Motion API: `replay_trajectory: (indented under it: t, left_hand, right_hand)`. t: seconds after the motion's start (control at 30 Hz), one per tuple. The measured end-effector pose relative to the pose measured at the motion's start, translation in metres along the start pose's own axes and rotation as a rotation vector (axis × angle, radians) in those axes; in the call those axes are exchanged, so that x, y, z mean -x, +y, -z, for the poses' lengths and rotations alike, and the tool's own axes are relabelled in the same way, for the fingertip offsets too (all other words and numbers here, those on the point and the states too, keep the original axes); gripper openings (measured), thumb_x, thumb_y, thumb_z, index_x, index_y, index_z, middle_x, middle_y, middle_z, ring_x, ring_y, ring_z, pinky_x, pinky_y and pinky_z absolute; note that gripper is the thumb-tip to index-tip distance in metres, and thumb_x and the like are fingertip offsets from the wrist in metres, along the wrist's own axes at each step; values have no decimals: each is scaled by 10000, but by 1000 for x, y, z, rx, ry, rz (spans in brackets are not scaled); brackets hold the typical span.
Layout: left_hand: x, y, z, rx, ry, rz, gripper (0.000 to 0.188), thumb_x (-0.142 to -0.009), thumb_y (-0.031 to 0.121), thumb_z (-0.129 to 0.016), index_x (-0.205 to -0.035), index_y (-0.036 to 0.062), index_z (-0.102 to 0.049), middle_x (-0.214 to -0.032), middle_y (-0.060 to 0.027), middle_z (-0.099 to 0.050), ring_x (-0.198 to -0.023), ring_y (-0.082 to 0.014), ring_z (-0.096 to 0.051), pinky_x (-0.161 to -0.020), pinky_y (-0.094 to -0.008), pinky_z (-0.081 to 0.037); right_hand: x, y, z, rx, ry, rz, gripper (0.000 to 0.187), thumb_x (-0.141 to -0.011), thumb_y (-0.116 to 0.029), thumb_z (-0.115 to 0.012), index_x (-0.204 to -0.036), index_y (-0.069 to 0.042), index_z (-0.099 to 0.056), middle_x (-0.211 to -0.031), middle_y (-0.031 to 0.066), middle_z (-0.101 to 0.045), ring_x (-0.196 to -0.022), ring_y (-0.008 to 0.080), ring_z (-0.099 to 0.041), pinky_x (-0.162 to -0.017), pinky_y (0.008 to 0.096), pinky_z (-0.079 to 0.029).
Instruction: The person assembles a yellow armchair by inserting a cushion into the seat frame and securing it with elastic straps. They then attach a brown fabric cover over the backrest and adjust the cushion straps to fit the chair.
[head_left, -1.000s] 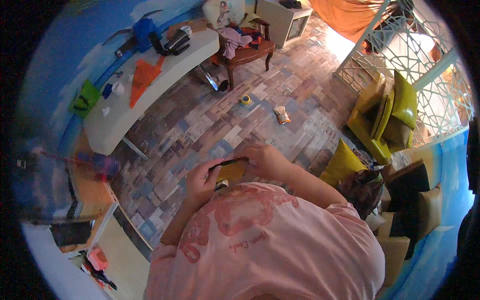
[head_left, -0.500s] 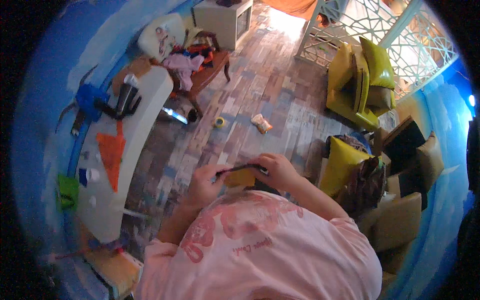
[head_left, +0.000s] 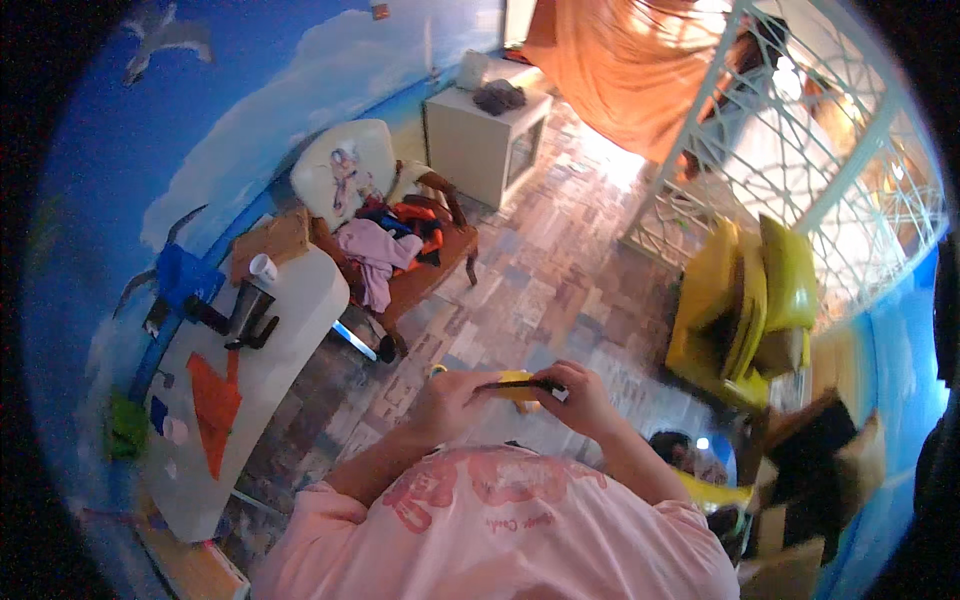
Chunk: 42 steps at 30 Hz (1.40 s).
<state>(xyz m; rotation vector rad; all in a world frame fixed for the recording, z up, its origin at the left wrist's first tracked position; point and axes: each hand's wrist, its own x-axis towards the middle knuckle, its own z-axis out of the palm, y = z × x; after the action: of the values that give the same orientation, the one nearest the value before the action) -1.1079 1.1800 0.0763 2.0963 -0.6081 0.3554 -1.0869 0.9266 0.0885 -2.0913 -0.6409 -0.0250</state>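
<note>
In front of my chest, both hands hold a thin dark, flat object (head_left: 522, 384) with yellow along it; it shows almost edge-on, so I cannot tell its kind. My left hand (head_left: 450, 405) is closed round its left end. At the right end, my right hand (head_left: 582, 398) pinches it between thumb and fingers. The object lies roughly level, above the wood-patterned floor. Behind my left hand, part of a yellow tape roll (head_left: 438, 370) shows on the floor.
On the left, a white table (head_left: 300, 290) carries a dark pitcher (head_left: 247, 315), a white cup (head_left: 263, 267) and an orange cloth (head_left: 212, 395). Beyond it stands a chair heaped with clothes (head_left: 375, 255). A yellow-green armchair (head_left: 715, 310), cardboard boxes (head_left: 800, 440) and a white lattice screen (head_left: 670, 200) are at right.
My view has tilted up, showing more of the far room. The hands still hold the dark object, now higher over the floor and more edge-on, hiding the packet on the floor.
</note>
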Motion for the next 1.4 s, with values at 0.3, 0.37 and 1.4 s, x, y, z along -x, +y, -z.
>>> replay_trajectory:
  t: [0.3,0.37,1.4]
  left_hand:
    - [-104,-138,1,59,157,212,194,-831,102,-748,-1015,47,-723,-947,-137,-723,-879,-299,-701,-787,-382,-544]
    - [-142,-170,0,125,164,343,187,-849,131,-755,-1010,39,-721,-947,-127,-715,-875,-283,-694,-777,-365,-542]
    - [-781,-504,-62,-203,527,-1,218,-785,99,-804,-971,84,-692,-963,-89,-670,-934,-305,-634,-823,-394,-495]
  right_hand:
    - [-184,89,6,-92,-128,150,169,-828,-35,-736,-991,-44,-693,-890,103,-672,-834,259,-678,-727,355,-559]
    - [-230,108,15,-43,-112,127,170,-825,-30,-736,-989,-43,-694,-890,106,-671,-832,259,-678,-721,354,-559]
    - [-864,447,241,-131,-82,245,203,-811,55,-721,-977,-36,-646,-921,96,-662,-865,198,-651,-764,319,-520]
